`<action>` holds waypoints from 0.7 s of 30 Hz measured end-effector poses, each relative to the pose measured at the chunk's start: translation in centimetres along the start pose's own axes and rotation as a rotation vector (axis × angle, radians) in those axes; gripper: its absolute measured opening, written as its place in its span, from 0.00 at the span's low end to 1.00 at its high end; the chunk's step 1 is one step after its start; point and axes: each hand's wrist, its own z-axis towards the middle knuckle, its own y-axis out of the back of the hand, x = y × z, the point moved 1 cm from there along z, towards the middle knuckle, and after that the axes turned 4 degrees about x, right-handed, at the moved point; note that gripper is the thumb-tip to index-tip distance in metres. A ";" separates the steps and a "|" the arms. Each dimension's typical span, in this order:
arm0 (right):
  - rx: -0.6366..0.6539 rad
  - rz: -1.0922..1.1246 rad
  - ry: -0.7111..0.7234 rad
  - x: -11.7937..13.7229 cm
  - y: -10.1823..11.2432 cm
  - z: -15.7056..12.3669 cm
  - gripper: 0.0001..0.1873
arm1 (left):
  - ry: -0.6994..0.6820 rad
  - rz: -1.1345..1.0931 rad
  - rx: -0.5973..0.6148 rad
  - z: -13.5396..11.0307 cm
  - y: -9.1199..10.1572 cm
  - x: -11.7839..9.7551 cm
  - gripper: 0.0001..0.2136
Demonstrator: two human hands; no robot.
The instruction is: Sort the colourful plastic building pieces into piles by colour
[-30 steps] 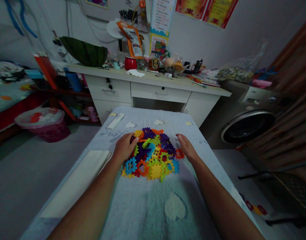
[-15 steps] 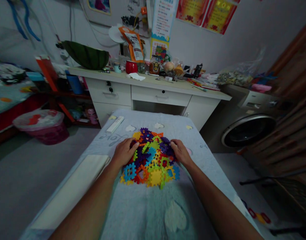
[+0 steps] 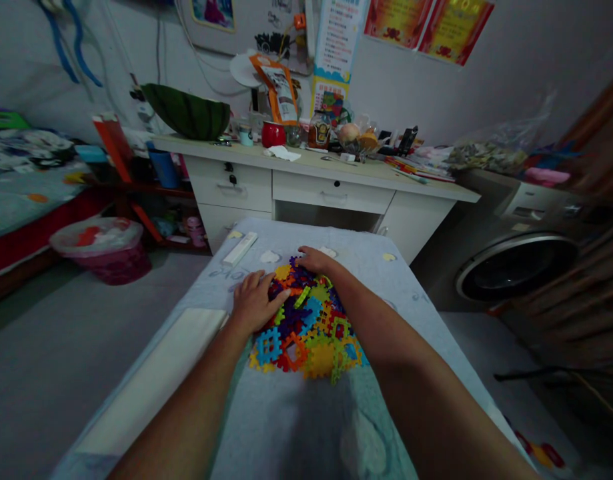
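A heap of colourful interlocking plastic tiles (image 3: 309, 327) lies in the middle of a table covered with a pale blue cloth (image 3: 286, 427). My left hand (image 3: 255, 301) rests flat on the heap's left side, fingers spread over purple and orange tiles. My right hand (image 3: 313, 260) reaches across to the far edge of the heap, its fingers curled down onto the tiles there. My right forearm crosses over the heap's right side and hides part of it. Whether the right hand grips a tile cannot be seen.
A white remote (image 3: 239, 249) lies at the table's far left. A folded cream cloth (image 3: 156, 373) hangs on the left edge. Beyond stand a cluttered white desk (image 3: 326, 190) with half a watermelon (image 3: 189, 113), a washing machine (image 3: 516, 267) at right, and a pink bin (image 3: 102, 248) on the floor.
My right hand has moved from the heap's right side up and left to its far edge, the forearm now lying across the tiles. My left hand stayed on the left side.
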 end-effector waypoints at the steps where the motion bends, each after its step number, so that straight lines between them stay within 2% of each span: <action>1: 0.018 0.001 -0.010 0.4 -0.1 0.3 0.26 | 0.003 -0.028 0.012 0.0 0.0 0.0 0.29; 4: 0.104 0.018 0.003 1.4 -0.5 -0.1 0.20 | -0.001 -0.155 0.027 0.3 0.1 0.0 0.29; 8: 0.192 0.113 0.139 2.2 -0.7 -2.5 0.15 | 0.009 -0.318 0.031 0.5 0.5 0.0 0.27; 10: 0.135 0.152 0.190 2.1 -0.2 -3.9 0.16 | 0.000 -0.342 0.049 0.6 0.6 0.0 0.26; 12: -0.005 0.172 0.187 1.2 0.9 -5.4 0.17 | -0.027 -0.326 0.070 0.6 0.6 -0.1 0.26; 14: -0.164 0.168 0.106 -0.5 2.2 -6.8 0.18 | -0.057 -0.300 0.074 0.6 0.6 -0.1 0.25; 16: -0.255 0.119 -0.025 -2.8 3.3 -8.2 0.17 | -0.070 -0.291 0.060 0.6 0.6 -0.1 0.25; 18: -0.234 0.042 -0.139 -5.2 3.9 -9.5 0.16 | -0.072 -0.295 0.050 0.6 0.6 -0.1 0.24; 21: -0.081 -0.010 -0.236 -7.8 3.3 -10.8 0.18 | -0.088 -0.297 0.043 0.6 0.6 -0.1 0.24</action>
